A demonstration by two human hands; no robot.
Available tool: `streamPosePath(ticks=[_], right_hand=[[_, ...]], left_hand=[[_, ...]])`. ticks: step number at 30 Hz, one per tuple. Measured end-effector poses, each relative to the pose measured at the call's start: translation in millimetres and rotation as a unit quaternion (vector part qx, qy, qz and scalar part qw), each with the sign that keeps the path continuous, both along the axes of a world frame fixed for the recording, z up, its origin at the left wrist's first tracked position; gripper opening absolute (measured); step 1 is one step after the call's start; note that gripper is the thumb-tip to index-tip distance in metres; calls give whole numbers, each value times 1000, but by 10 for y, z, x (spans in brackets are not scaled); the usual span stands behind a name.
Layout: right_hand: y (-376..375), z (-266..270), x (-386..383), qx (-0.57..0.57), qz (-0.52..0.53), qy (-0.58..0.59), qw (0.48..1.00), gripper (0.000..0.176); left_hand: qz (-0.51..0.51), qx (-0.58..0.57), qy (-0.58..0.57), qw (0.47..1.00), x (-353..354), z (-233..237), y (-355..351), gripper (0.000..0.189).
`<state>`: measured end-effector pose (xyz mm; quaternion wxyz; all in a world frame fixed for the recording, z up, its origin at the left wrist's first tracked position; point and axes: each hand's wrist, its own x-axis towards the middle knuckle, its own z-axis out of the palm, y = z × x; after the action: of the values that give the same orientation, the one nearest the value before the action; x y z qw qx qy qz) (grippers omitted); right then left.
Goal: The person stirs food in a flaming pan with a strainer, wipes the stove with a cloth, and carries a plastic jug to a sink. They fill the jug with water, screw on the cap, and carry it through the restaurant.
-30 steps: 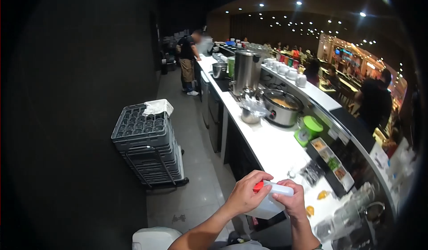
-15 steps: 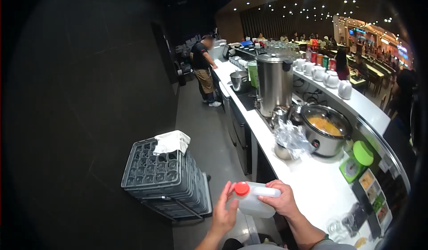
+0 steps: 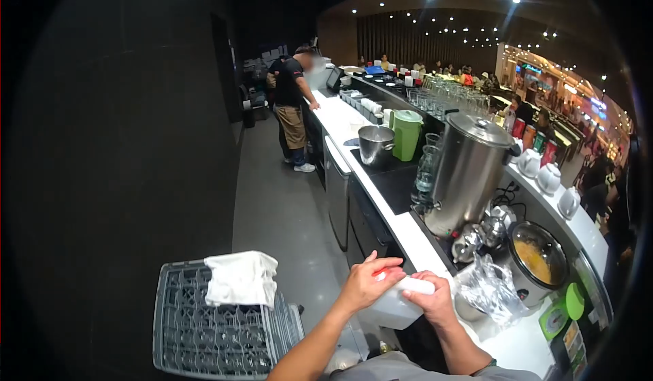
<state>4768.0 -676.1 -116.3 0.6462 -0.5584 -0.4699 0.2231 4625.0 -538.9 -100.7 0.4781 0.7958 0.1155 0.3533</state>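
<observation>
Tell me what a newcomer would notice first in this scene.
Low in the middle, the left hand and right hand grip a white jug beside the counter. Right of centre, a tall steel urn stands on that counter, with a cooker of orange food near it. At lower left, a white cloth lies on a grey crate.

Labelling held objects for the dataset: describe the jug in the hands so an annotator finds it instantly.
Follow the long white counter past the tall steel urn to its near end. There a white plastic jug sits between both hands, left hand over the cap, right hand on the handle. Unlike the steel teapots nearby, it is white plastic with a red cap.
</observation>
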Motion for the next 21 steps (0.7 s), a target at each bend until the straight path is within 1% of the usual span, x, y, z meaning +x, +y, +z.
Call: streamPosePath(ticks=[1, 2, 3, 4, 6, 7, 8, 9, 10, 11, 12, 13, 14, 16, 17, 18, 19, 20, 21], right_hand=[[184, 62, 55, -22, -15, 13, 1000, 21], [391, 73, 113, -21, -16, 9, 1000, 21], [612, 74, 186, -34, -24, 33, 999, 21], [848, 70, 263, -49, -30, 57, 997, 20], [1372, -11, 441, -45, -19, 52, 997, 20], [1657, -87, 540, -35, -11, 10, 999, 21], [1942, -189, 634, -25, -4, -28, 999, 22], [2232, -300, 705, -13, 11, 6, 1000, 25], [2510, -237, 726, -36, 8, 5, 999, 27], [2873, -300, 833, -9, 29, -44, 999, 29], [3136, -414, 873, 6, 45, -81, 996, 31], [3397, -291, 862, -34, 45, -88, 995, 33], [3706, -246, 900, -18, 91, -117, 989, 35], [4311, -260, 853, 1, 115, -140, 983, 34], [4570, -242, 809, 0, 118, -136, 984, 34], [4850, -211, 769, 12, 155, -131, 979, 34], [5165, -181, 760, 27, 192, -131, 972, 34], [5470, -225, 737, 36, 213, -156, 964, 33], [5753, -206, 696, 27, 236, -158, 958, 33]], left_hand=[[71, 9, -7, 997, 107, -5, 132, 37], [145, 19, -15, 989, 222, -21, 281, 39], [231, 82, -39, 969, 343, -89, 419, 42], [235, 82, -43, 967, 446, -143, 584, 42], [298, 53, -59, 951, 660, -237, 995, 41], [283, 14, -48, 958, 707, -235, 1299, 31], [287, 19, -46, 957, 731, -271, 1589, 31], [259, 38, -28, 965, 733, -301, 1871, 27], [232, 64, -9, 971, 749, -280, 2209, 22], [240, 67, -2, 969, 735, -274, 2477, 16], [241, 74, 19, 968, 708, -298, 2768, 16], [230, 76, 5, 970, 658, -357, 3019, 16], [220, 81, -17, 972, 617, -367, 3277, 16], [237, 94, 7, 967, 518, -327, 3670, 16], [323, 55, 6, 945, 498, -253, 3785, 17], [406, 18, -1, 914, 496, -207, 3929, 18], [411, 22, -6, 911, 497, -238, 4113, 18], [478, 14, -30, 878, 489, -292, 4316, 19], [541, 7, -56, 839, 486, -334, 4565, 19]])
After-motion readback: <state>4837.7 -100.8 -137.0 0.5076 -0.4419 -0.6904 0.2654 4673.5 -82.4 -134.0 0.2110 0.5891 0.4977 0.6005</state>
